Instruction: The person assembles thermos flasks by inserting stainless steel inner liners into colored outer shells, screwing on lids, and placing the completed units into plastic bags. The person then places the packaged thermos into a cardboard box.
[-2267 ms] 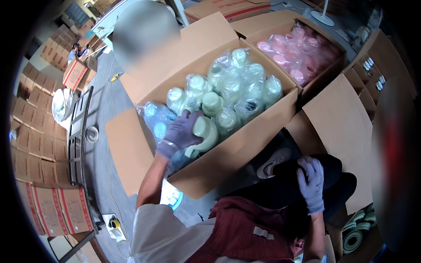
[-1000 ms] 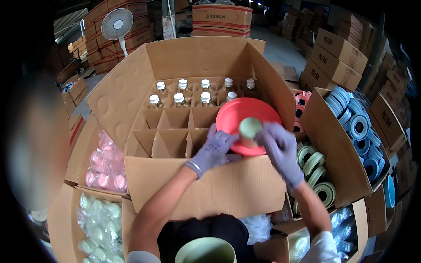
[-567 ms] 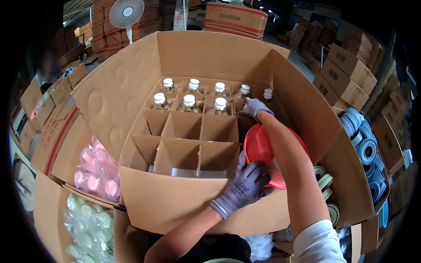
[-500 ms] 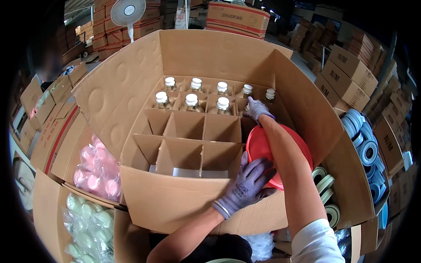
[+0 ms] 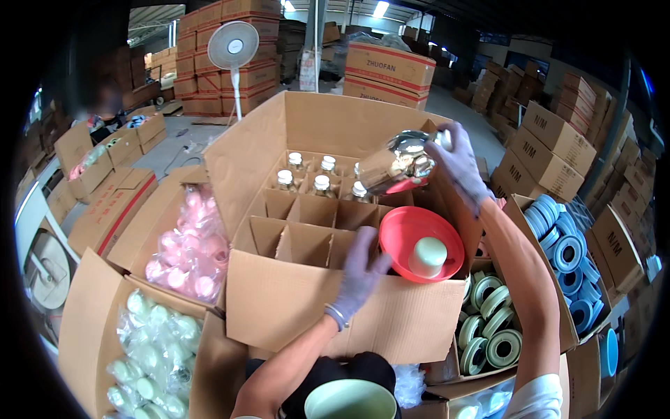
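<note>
My right hand (image 5: pixel 458 166) grips a shiny silver bottle (image 5: pixel 405 159), its fingers around the neck end by the white cap. The bottle tilts above the back right of a divided cardboard box (image 5: pixel 335 307). Several similar bottles (image 5: pixel 322 186) with white caps stand in the far compartments, while nearer ones show bare cardboard. A red round dish (image 5: pixel 393 237) rests at the box's near right corner, with a pale green cup-shaped piece (image 5: pixel 428 255) in it. Left of the dish, my left hand (image 5: pixel 356 279) is open over the box's near edge, holding nothing.
Boxes of bagged pink parts (image 5: pixel 185 244) and bagged pale green parts (image 5: pixel 150 349) lie left. Green rings (image 5: pixel 502 347) and blue rings (image 5: pixel 569 253) fill boxes right. A pale green tub (image 5: pixel 349 403) is below. A fan (image 5: pixel 234 45) and stacked cartons (image 5: pixel 548 150) stand beyond.
My right hand has lifted the silver bottle up out of the box and tilted it. My left hand has come off the red dish and moved left. The head view has shifted, revealing the pale green cup.
</note>
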Demonstrator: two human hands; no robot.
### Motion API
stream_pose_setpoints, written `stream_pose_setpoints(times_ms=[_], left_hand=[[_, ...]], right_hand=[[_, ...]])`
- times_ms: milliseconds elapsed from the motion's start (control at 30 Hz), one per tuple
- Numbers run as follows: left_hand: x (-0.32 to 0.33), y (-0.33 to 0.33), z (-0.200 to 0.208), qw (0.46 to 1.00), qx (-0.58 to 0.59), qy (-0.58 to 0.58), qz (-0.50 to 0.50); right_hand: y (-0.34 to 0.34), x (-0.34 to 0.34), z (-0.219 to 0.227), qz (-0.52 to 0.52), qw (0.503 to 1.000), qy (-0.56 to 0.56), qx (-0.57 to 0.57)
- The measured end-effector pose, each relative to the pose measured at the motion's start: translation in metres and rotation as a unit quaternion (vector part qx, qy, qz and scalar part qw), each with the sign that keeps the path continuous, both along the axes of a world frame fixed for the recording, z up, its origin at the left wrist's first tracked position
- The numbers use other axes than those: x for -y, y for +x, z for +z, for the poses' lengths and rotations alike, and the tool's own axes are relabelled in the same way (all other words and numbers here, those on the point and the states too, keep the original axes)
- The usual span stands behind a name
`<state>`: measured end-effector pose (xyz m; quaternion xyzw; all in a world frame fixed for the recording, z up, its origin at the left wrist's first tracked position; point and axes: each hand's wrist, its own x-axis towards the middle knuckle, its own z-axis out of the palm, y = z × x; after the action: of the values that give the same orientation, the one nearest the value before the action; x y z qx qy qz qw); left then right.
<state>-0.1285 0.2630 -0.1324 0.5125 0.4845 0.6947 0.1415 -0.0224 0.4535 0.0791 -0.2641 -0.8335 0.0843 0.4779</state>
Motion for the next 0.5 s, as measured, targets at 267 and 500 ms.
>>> stream_pose_setpoints(times_ms=[267,500], left_hand=[[0.153,-0.023,0.063,0.988,0.092,0.056,-0.110],[0.225,-0.038,0.125,0.996,-0.073,-0.058,-0.008]], right_hand=[[0.101,0.170,-0.132,0.309,0.774,-0.474,-0.283],[0.118,0.301,-0.192,0.320,0.767,-0.529,-0.174]])
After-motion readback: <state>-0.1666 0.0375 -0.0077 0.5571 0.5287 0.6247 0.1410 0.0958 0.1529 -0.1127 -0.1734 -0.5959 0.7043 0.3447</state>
